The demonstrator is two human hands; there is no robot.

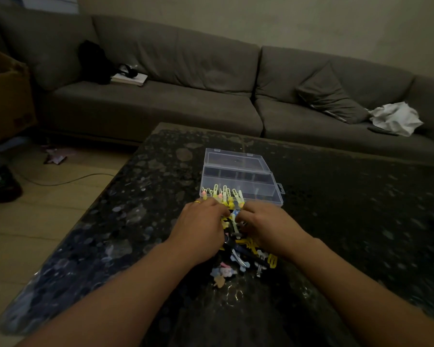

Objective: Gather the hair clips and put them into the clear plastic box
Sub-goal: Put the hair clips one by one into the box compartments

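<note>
Both hands sit on a heap of hair clips [238,251] near the middle of the dark speckled worktop [348,209], toward its near edge. The left hand [201,226] and right hand [263,221] have fingers curled down into the far end of the heap, each grip seemingly closed on a bunch of clips, though the fingertips are hidden. The clear plastic box [241,179] lies open just beyond the hands, lid folded back toward the sofa [161,101], with several yellow clips already in its near-left compartment. The gathering step looks in hand; next, the bunch likely needs lifting over the box's near wall and releasing inside without spilling.
</note>
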